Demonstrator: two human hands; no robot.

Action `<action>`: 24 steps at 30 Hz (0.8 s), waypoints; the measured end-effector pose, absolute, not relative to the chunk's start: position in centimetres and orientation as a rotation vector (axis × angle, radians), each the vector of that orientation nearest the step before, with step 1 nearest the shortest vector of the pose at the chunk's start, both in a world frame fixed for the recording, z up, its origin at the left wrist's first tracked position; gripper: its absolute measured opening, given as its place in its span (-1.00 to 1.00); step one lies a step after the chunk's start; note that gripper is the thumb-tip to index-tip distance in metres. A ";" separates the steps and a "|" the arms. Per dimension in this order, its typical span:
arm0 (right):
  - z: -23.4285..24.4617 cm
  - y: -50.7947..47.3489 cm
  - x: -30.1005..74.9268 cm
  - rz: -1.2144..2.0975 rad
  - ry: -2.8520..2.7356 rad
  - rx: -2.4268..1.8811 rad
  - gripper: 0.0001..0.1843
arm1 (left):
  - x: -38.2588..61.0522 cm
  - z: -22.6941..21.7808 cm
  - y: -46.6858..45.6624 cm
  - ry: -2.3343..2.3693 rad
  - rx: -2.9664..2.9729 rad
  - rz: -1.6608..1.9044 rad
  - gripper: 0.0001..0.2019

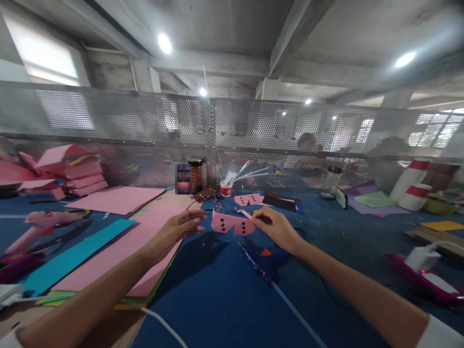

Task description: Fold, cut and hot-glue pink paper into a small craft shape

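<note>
My right hand (277,228) pinches the right end of a pink foam mask cut-out (232,224) with black diamond shapes on it, held above the blue table (224,299). At the cut-out's left end my left hand (177,228) hovers with its fingers stretched out and apart, fingertips close to the foam but not gripping it. A blue glue gun (266,261) lies on the table just under my right wrist.
Pink and teal foam sheets (108,251) lie at the left, a pink glue gun (43,222) beyond them. A second pink mask (248,199), a red-and-white cup (226,188) and a jar (195,176) stand behind. A perforated metal screen (232,135) closes the back; people sit beyond it.
</note>
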State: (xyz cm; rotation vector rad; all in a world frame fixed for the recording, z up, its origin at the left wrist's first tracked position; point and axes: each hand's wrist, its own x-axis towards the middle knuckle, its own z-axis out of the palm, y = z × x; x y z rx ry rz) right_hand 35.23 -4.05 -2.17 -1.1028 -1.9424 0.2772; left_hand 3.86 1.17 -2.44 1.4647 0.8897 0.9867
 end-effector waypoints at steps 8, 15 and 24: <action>-2.0 -5.1 35.0 -0.020 -2.108 -0.992 -0.86 | 3.8 -3.0 1.3 0.838 1.521 0.929 -0.60; -1.9 -5.5 34.6 -0.019 -2.189 -0.945 -0.83 | 4.0 -3.4 1.4 0.798 1.470 0.917 -0.60; -1.8 -5.5 34.3 0.090 -2.161 -0.899 -0.89 | 4.1 -3.1 1.2 0.833 1.448 0.921 -0.55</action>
